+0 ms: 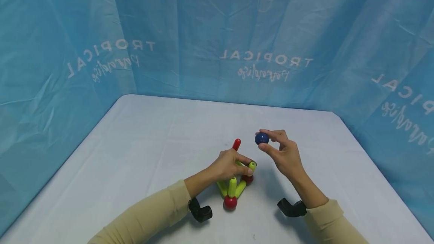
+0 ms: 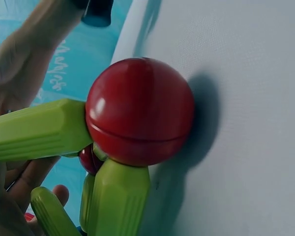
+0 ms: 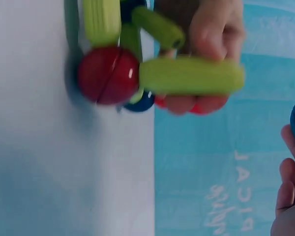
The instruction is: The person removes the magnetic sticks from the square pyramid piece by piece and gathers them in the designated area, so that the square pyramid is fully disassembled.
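Note:
My right hand (image 1: 286, 156) pinches a glossy blue ball (image 1: 262, 138) between thumb and fingertips, above the table and apart from everything else. Lower and to its left, my left hand (image 1: 230, 165) grips an upright green rod (image 3: 191, 76) that rises from a red ball. That rod belongs to a toy frame of green rods and balls standing on the table. Its nearest red ball (image 1: 230, 202) carries several green rods (image 1: 232, 187). Behind my left hand a red rod (image 1: 237, 144) sticks up. Another blue ball (image 3: 140, 102) shows low in the frame; my left hand hides part of the structure.
A white-covered table (image 1: 162, 142) spreads around the hands. Blue printed curtains (image 1: 203, 29) hang along its back and sides. Each wrist wears a black camera mount, one at the left (image 1: 200, 212) and one at the right (image 1: 291, 208).

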`<state>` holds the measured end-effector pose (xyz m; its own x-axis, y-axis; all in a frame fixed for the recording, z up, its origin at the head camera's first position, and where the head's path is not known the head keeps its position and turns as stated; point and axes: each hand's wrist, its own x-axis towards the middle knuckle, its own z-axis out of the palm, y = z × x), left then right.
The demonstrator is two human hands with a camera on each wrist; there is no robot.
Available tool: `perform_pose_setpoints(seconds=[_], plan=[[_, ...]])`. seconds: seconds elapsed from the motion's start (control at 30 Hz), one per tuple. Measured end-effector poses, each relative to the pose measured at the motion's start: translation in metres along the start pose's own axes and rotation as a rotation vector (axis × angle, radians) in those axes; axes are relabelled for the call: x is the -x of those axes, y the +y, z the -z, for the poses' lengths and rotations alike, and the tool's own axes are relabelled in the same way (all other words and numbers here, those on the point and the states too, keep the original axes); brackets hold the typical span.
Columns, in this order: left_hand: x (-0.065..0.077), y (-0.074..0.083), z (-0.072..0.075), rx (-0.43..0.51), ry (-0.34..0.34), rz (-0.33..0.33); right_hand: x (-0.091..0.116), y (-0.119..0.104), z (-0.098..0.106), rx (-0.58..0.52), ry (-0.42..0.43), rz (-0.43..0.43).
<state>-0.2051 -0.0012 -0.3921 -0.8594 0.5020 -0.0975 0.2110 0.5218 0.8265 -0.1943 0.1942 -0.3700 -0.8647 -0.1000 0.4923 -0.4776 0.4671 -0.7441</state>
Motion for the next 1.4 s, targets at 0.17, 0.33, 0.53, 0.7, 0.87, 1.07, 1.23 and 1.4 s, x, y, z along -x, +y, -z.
perform_pose_setpoints(seconds=[0.17, 0.33, 0.53, 0.7, 0.87, 1.07, 1.23, 1.4], plan=[[0.003, -0.001, -0.002, 0.052, -0.029, 0.011, -0.021, 0.024, -0.007, 0.068, -0.039, -0.12], [0.005, -0.001, -0.002, 0.083, -0.071, -0.007, -0.044, 0.054, -0.017, 0.107, -0.076, -0.234], [0.008, 0.0, -0.001, 0.109, -0.125, -0.024, -0.069, 0.083, -0.029, 0.186, -0.127, -0.363], [0.009, -0.002, 0.0, 0.118, -0.136, -0.031, -0.086, 0.1, -0.034, 0.2, -0.163, -0.434], [0.008, -0.003, 0.0, 0.117, -0.129, -0.023, -0.095, 0.11, -0.039, 0.21, -0.203, -0.451], [0.008, -0.004, 0.001, 0.13, -0.133, -0.016, -0.099, 0.115, -0.042, 0.273, -0.248, -0.511], [0.009, -0.004, 0.003, 0.149, -0.138, -0.025, -0.1, 0.116, -0.043, 0.319, -0.272, -0.52], [0.01, -0.004, 0.005, 0.153, -0.136, -0.029, -0.101, 0.116, -0.043, 0.323, -0.279, -0.514]])
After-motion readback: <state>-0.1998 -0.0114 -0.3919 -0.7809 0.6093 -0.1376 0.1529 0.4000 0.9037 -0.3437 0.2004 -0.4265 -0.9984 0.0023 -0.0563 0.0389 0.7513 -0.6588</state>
